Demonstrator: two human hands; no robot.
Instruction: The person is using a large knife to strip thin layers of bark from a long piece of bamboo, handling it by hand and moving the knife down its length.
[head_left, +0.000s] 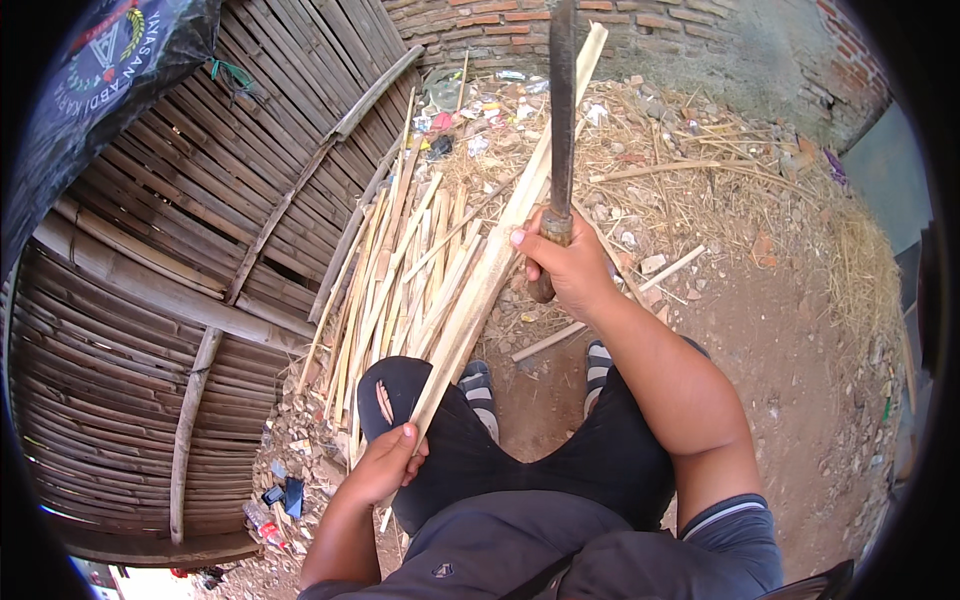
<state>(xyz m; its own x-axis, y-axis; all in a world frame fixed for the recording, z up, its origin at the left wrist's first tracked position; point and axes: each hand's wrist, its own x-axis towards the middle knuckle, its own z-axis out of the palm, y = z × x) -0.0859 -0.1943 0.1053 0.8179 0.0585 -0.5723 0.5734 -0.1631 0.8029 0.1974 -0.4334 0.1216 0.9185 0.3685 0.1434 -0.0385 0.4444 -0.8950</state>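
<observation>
Gripping a big knife, cut off up top, in curled right fingers, pinching a long pale stick, partly hidden behind the knife, in left fingers by the knee

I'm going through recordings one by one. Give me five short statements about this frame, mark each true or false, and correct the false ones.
1. The right hand grips the machete by its handle. True.
2. The left hand is empty. False: it holds the near end of a long pale strip.
3. A pile of strips lies beside the slatted wall. True.
4. The trousers are torn at the right knee. False: the hole is at the left knee.
5. A brick wall stands at the far side. True.
</observation>
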